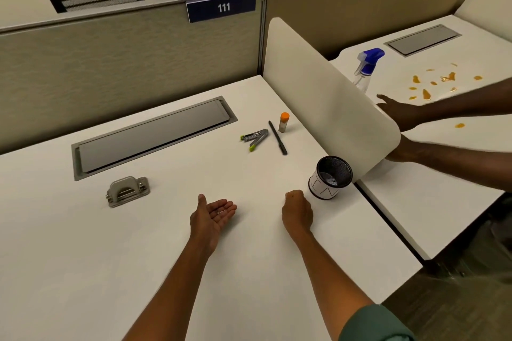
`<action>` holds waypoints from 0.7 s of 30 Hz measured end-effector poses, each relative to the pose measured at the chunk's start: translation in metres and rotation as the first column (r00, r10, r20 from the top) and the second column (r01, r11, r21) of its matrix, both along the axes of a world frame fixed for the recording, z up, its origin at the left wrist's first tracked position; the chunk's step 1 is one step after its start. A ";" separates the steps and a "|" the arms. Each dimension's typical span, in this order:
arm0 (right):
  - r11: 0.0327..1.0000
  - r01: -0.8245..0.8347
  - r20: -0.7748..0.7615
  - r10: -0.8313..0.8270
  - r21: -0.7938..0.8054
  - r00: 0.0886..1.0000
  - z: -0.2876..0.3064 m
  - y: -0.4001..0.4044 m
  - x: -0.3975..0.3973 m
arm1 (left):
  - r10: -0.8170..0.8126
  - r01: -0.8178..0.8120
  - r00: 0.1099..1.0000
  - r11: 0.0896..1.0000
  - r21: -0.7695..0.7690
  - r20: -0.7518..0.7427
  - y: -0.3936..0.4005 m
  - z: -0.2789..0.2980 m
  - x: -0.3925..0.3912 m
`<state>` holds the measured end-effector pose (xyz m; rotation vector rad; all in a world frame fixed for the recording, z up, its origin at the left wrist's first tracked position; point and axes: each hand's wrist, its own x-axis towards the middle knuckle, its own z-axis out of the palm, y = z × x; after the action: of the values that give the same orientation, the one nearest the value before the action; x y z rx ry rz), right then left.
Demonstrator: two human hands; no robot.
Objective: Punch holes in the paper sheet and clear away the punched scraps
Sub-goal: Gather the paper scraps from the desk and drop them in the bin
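We hold the left hand (214, 214) palm up and cupped open, a few small white paper scraps (221, 212) resting loose in it. The right hand (297, 210) is curled closed beside the black mesh cup with a white label (329, 178) (contents, if any, cannot be seen). No paper sheet is visible. Tilting the palm before it reaches the cup would scatter scraps across the white desk (138, 243).
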<state>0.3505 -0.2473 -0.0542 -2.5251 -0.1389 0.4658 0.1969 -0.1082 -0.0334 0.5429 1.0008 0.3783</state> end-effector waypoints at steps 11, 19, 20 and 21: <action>0.856 -0.374 0.153 0.342 0.357 0.927 0.022 0.031 -0.071 | -0.060 0.061 0.998 0.998 -0.024 0.026 -0.020 0.008 0.018; 0.856 -0.447 0.235 0.393 0.261 0.889 0.021 0.031 -0.069 | -0.037 0.039 0.999 0.997 -0.066 0.028 -0.024 0.016 0.018; 0.856 -0.442 0.243 0.384 0.269 0.891 0.022 0.030 -0.068 | -0.035 0.036 0.999 0.997 -0.065 0.026 -0.025 0.016 0.018; 0.856 -0.435 0.255 0.370 0.281 0.893 0.023 0.028 -0.068 | -0.033 0.035 0.999 0.997 -0.063 0.024 -0.026 0.016 0.019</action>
<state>0.2828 -0.2192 -0.0309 -2.1943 -0.7732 0.3217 0.2155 -0.1339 -0.0172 0.4971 0.9766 0.3211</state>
